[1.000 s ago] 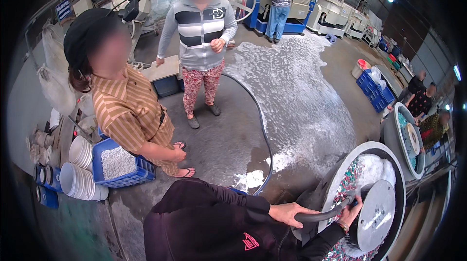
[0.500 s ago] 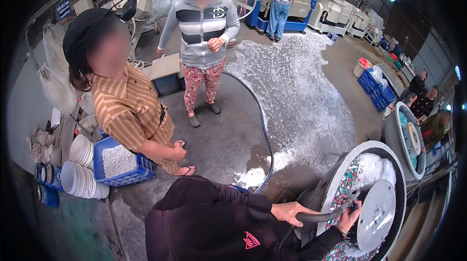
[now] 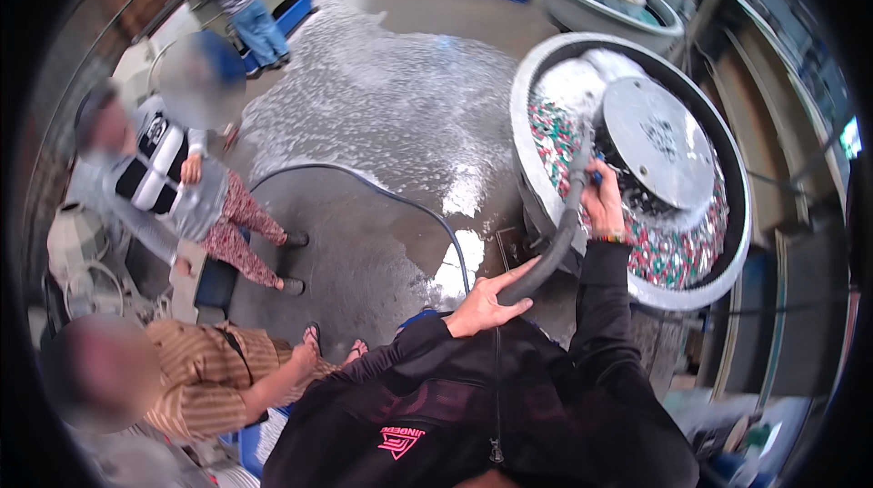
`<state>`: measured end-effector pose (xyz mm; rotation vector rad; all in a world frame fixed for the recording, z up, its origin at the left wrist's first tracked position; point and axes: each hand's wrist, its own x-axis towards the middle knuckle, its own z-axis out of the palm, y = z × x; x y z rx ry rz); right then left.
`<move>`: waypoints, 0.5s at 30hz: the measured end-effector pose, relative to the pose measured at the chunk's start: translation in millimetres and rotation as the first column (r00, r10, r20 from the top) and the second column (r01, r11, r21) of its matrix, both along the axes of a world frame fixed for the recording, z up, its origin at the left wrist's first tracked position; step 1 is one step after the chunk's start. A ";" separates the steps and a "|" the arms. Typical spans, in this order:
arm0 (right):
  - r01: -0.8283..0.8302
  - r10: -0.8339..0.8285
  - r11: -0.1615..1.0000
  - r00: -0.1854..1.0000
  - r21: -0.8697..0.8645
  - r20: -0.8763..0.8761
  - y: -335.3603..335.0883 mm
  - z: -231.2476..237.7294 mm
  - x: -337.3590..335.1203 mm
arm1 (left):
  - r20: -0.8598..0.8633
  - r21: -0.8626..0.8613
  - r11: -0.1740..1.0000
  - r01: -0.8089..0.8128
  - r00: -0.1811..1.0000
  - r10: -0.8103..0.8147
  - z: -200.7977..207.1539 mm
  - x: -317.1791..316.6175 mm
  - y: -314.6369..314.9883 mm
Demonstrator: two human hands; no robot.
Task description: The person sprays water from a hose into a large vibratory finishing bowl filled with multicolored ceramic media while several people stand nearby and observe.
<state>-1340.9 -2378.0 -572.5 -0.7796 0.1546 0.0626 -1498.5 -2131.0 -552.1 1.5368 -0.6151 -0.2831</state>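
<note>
A thick dark hose (image 3: 562, 238) reaches over the near-left rim of a round grey tub (image 3: 673, 300). The right hand's (image 3: 602, 204) fingers grip it above the tub's multicoloured pieces (image 3: 673, 256); the left hand's (image 3: 486, 308) fingers hold it outside the tub. White foam (image 3: 391, 92) spreads across the floor (image 3: 364, 256) left of the tub.

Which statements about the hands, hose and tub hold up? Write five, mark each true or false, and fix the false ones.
1. The right hand is nearer the round plate than the left hand is. True.
2. The left hand hangs free. False: it holds the thick grey hose.
3. White foam lies inside the near tub. True.
4. The round plate is bright red. False: it is grey.
5. Red, green and white pieces lie in the near tub. True.
</note>
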 end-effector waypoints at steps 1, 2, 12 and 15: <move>0.011 -0.011 1.000 1.000 -0.009 0.021 -0.4 10.4 -3.0 | 0.000 0.006 1.000 0.017 1.000 -0.017 1.4 -2.0 -1.6; 0.012 -0.011 1.000 0.999 -0.023 0.041 -1.9 17.4 -5.7 | 0.001 0.007 1.000 0.024 1.000 -0.024 3.9 -3.2 -3.0; 0.033 -0.040 0.999 0.985 -0.042 -0.171 3.8 -0.8 -2.4 | -0.041 0.062 0.998 -0.005 0.999 0.008 -4.5 -3.4 -12.9; -0.008 0.004 0.998 0.998 -0.065 -0.061 -5.6 17.7 15.3 | -0.067 0.059 0.998 0.000 0.998 0.004 -5.1 -1.2 -20.0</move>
